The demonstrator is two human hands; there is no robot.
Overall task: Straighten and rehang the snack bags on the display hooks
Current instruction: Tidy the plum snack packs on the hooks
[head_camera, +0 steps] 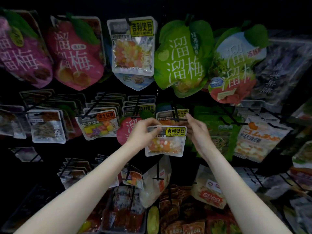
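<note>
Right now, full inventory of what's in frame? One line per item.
Held jelly-bean bag: 1, clear with yellow label, centre, off its hook.
Same bag hung: 1 top row; 1 behind the held one.
Hook: black, just above held bag; many more across the rack.
Pink plum bags: 2, upper left.
Green plum bag: 1, upper centre-right.
Green-and-white plum bag: 1, upper right.
Soft-candy bag: 1, clear with orange label, middle left.
Other bags below and at edges: count unclear.
Hands: left pinches the bag's top left; right at its right edge.
</note>
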